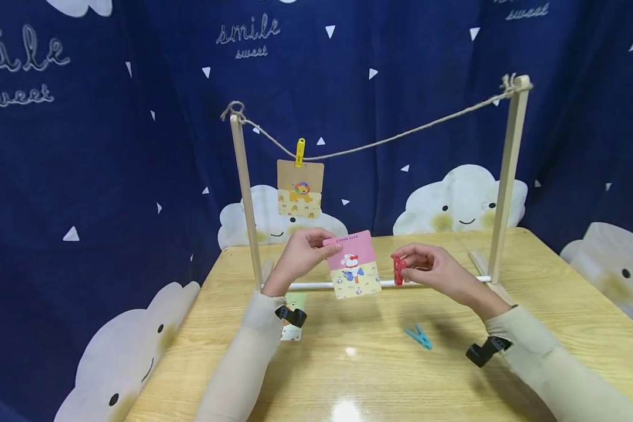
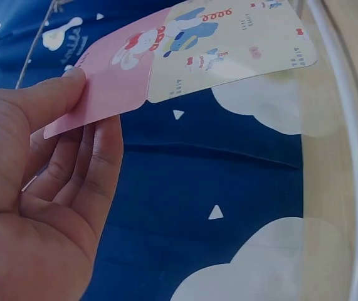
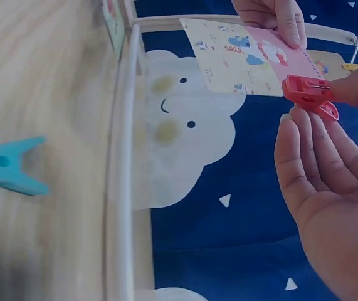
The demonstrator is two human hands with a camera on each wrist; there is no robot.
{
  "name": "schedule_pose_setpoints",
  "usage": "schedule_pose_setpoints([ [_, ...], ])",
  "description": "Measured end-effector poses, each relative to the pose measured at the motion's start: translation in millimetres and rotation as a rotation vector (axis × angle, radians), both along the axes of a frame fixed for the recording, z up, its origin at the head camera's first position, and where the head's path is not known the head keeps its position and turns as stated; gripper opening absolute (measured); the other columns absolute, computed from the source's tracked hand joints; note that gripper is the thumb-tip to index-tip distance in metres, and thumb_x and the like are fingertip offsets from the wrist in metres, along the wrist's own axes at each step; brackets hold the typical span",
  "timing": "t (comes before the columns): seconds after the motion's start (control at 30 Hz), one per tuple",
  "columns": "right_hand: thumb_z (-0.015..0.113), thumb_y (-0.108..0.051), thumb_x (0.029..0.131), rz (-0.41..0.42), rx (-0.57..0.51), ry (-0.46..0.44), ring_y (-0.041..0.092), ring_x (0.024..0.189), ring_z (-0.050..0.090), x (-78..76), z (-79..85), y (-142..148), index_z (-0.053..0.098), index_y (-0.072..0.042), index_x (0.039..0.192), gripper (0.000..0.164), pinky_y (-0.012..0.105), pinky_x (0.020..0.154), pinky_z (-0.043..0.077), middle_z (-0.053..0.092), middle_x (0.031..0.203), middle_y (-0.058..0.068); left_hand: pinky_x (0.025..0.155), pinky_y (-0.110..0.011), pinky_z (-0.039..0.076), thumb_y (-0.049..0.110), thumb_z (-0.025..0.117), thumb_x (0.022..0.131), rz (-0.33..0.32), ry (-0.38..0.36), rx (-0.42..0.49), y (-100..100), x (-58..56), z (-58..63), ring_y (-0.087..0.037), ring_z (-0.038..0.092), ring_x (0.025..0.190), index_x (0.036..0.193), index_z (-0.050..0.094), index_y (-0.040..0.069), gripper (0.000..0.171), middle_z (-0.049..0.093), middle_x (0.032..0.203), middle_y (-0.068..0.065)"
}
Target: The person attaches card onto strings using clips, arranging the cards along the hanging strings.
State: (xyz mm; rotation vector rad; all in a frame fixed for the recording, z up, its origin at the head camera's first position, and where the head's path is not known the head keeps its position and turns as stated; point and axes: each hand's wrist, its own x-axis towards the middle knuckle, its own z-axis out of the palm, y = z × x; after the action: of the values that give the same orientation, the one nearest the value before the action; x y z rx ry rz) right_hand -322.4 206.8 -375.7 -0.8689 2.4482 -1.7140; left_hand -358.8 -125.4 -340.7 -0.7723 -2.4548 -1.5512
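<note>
My left hand [image 1: 307,253] pinches the upper left corner of a pink and yellow card [image 1: 354,266] with a white rabbit-like figure on it. In the left wrist view the thumb presses on the card's pink face [image 2: 119,81], with the fingers behind it. A red clothespin [image 1: 398,271] is held between the thumb and fingers of my right hand [image 1: 438,271], just right of the card and apart from it in the head view. On the rope [image 1: 401,136] behind, a yellow clothespin [image 1: 300,153] holds a brown and yellow lion card [image 1: 300,190].
A blue clothespin [image 1: 419,337] lies on the wooden table [image 1: 348,375]. A green and white card [image 1: 294,310] lies partly hidden by the left forearm. Two wooden posts [image 1: 510,176] carry the rope, with a white bar [image 1: 311,286] low between them. A dark blue curtain hangs behind.
</note>
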Motion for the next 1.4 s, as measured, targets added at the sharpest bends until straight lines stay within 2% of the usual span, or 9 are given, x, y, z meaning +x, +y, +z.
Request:
schedule_pose_setpoints([
  [0.17, 0.074, -0.015, 0.097, -0.019, 0.024, 0.043, 0.020, 0.095, 0.072, 0.9, 16.2, -5.5, 0.060, -0.007, 0.139, 0.044, 0.027, 0.082, 0.058, 0.074, 0.105, 0.014, 0.068, -0.030, 0.051, 0.026, 0.082, 0.091, -0.010, 0.054, 0.024, 1.6, -2.0, 11.7, -0.019, 0.067, 0.077, 0.101, 0.080, 0.014, 0.016, 0.076, 0.090, -0.001],
  [0.37, 0.074, -0.020, 0.098, -0.035, 0.066, 0.067, 0.025, 0.098, 0.072, 2.2, 42.5, -12.6, 0.063, -0.013, 0.135, 0.039, 0.027, 0.086, 0.058, 0.074, 0.106, 0.010, 0.064, -0.032, 0.046, 0.029, 0.082, 0.091, 0.024, 0.080, 0.023, 5.0, -4.6, 28.0, -0.017, 0.063, 0.075, 0.100, 0.080, 0.017, 0.015, 0.075, 0.087, 0.000],
  [0.63, 0.071, -0.025, 0.099, -0.078, 0.121, 0.155, 0.026, 0.094, 0.070, -0.2, 75.8, -19.9, 0.064, -0.013, 0.133, 0.036, 0.027, 0.084, 0.056, 0.073, 0.101, 0.009, 0.071, -0.033, 0.054, 0.030, 0.082, 0.091, 0.028, 0.075, 0.034, 11.3, -11.4, 51.6, -0.019, 0.068, 0.082, 0.102, 0.079, 0.015, 0.018, 0.076, 0.090, -0.002],
  [0.9, 0.071, -0.026, 0.098, -0.120, 0.130, 0.171, 0.027, 0.096, 0.071, 3.0, 100.6, -26.5, 0.066, -0.012, 0.128, 0.033, 0.025, 0.083, 0.057, 0.074, 0.103, 0.008, 0.073, -0.034, 0.054, 0.028, 0.082, 0.091, 0.046, 0.076, 0.049, 15.0, -11.8, 68.6, -0.020, 0.068, 0.082, 0.101, 0.079, 0.015, 0.017, 0.076, 0.091, -0.004],
  [1.13, 0.075, -0.021, 0.096, -0.184, 0.110, 0.220, 0.022, 0.094, 0.070, 1.1, 126.1, -30.5, 0.069, -0.016, 0.124, 0.029, 0.026, 0.080, 0.055, 0.075, 0.103, 0.006, 0.073, -0.034, 0.056, 0.025, 0.083, 0.090, 0.053, 0.126, 0.063, 19.3, -14.7, 85.7, -0.019, 0.071, 0.082, 0.101, 0.079, 0.013, 0.017, 0.077, 0.090, -0.002],
  [1.27, 0.075, -0.025, 0.096, -0.209, 0.149, 0.244, 0.019, 0.094, 0.069, -1.6, 146.0, -32.2, 0.069, -0.017, 0.124, 0.030, 0.025, 0.082, 0.054, 0.076, 0.105, 0.004, 0.072, -0.034, 0.055, 0.026, 0.084, 0.090, 0.070, 0.138, 0.042, 20.8, -16.3, 95.4, -0.019, 0.071, 0.083, 0.099, 0.079, 0.015, 0.015, 0.077, 0.090, 0.000],
  [1.4, 0.075, -0.027, 0.096, -0.234, 0.144, 0.237, 0.019, 0.094, 0.071, -5.8, 167.6, -34.2, 0.069, -0.015, 0.125, 0.032, 0.024, 0.082, 0.055, 0.076, 0.106, 0.006, 0.073, -0.035, 0.055, 0.028, 0.083, 0.090, 0.076, 0.158, 0.027, 23.3, -19.0, 104.9, -0.020, 0.069, 0.084, 0.099, 0.079, 0.015, 0.017, 0.077, 0.090, 0.000],
])
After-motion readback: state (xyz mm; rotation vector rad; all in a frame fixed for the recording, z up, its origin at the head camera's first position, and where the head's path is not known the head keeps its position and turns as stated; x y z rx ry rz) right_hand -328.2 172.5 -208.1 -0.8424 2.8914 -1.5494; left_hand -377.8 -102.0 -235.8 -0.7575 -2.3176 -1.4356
